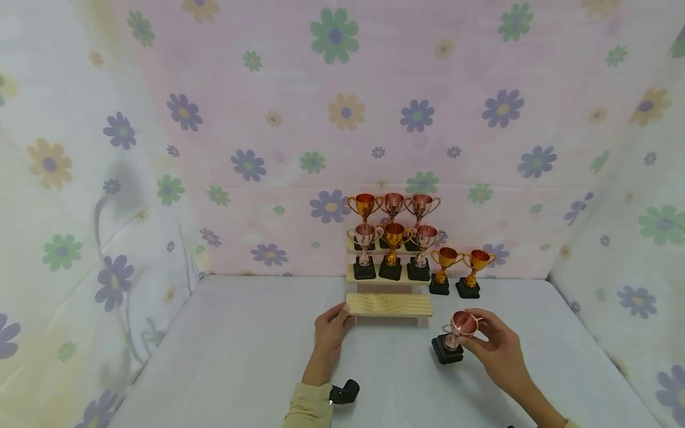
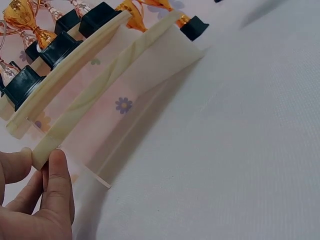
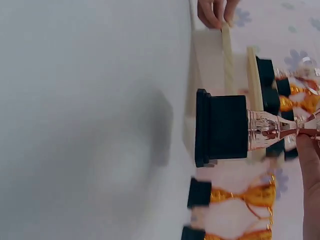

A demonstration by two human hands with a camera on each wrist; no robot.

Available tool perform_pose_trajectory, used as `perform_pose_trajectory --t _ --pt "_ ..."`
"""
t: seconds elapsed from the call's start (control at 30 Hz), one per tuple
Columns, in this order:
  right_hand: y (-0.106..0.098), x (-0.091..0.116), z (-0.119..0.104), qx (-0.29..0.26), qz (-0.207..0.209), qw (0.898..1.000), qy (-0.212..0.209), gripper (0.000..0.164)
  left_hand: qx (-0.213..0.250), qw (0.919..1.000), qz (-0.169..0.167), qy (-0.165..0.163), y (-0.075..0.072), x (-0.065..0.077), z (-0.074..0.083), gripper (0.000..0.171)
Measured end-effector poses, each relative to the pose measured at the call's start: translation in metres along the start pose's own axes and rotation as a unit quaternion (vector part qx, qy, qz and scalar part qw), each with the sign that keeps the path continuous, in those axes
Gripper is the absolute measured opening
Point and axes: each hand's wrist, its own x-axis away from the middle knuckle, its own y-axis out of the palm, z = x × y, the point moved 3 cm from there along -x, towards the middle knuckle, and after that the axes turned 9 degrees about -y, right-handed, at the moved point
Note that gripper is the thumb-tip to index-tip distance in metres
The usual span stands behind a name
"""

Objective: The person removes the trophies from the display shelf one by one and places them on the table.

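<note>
**Rose-gold trophy (image 1: 453, 339) hanging at four o'clock from the lowest board (image 1: 389, 304)**

The right hand (image 1: 499, 348) is pinching the trophy by stem and cup, fingers partly closed. The cup is leaning toward one o'clock, and the black base (image 1: 447, 352) is seemingly hanging above the tabletop (image 1: 241, 345). The left hand (image 1: 329, 333) is gripping the lowest board's nine o'clock end, thumb above, fingers beneath. The middle board (image 1: 350, 273) is carrying three trophies (image 1: 393, 236), the top board (image 1: 350, 245) another three. Two gold trophies (image 1: 440, 277) are standing at two o'clock from the lowest board.

The person is probably readying the held trophy for that board, while steadying the rack. Placing it would be calling for righting the base, clearing the board's edge, shifting toward ten o'clock, and releasing only once the base is sitting flat.
</note>
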Motion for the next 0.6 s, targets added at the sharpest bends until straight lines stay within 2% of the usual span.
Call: perform_pose_trajectory --t 0.23,0.43,0.6 --pt "-0.057 -0.012 0.006 0.038 0.024 0.999 -0.009 0.052 0.0 1.0 0.0 0.004 -0.001 0.0 -0.001 0.033" --pt "-0.101 -0.02 0.041 0.089 0.02 0.996 0.003 0.047 0.009 0.9999 0.003 0.014 0.0 0.001 -0.001 0.031" --pt "-0.127 -0.025 0.072 0.102 0.014 0.994 0.024 0.043 0.008 0.9998 0.011 0.011 0.001 0.0 -0.001 0.03"
